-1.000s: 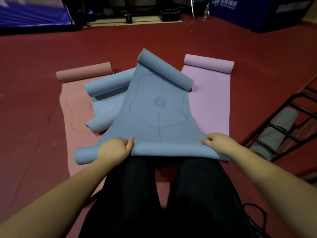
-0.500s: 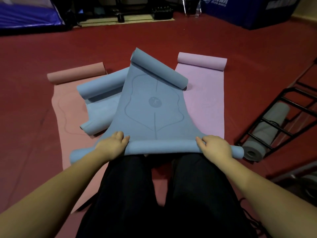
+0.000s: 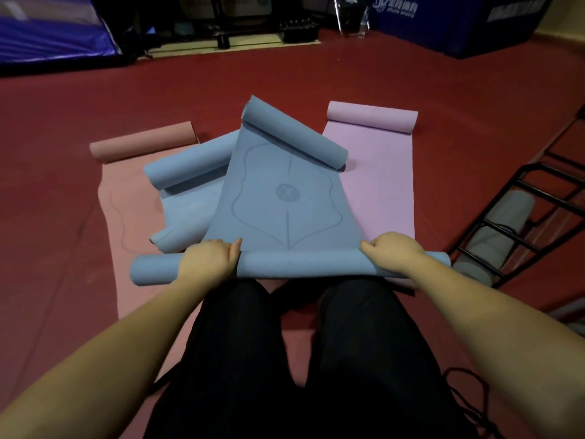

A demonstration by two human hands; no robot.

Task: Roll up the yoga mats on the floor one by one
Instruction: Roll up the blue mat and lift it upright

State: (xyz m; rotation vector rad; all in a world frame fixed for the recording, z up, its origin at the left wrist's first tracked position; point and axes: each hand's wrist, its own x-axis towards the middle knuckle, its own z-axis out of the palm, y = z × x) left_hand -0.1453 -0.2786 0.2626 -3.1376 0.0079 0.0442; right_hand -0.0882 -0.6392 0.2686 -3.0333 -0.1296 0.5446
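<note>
Between both hands, a blue yoga mat [image 3: 285,204] lies half rolled; the left hand [image 3: 207,259] and right hand [image 3: 395,250] curl over its roll, gripping it.

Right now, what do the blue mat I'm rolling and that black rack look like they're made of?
Blue mat: likely soft rubber or foam, matte, since it curls without creasing. Black rack: probably painted metal, thin rigid bars with a dull sheen.
</note>
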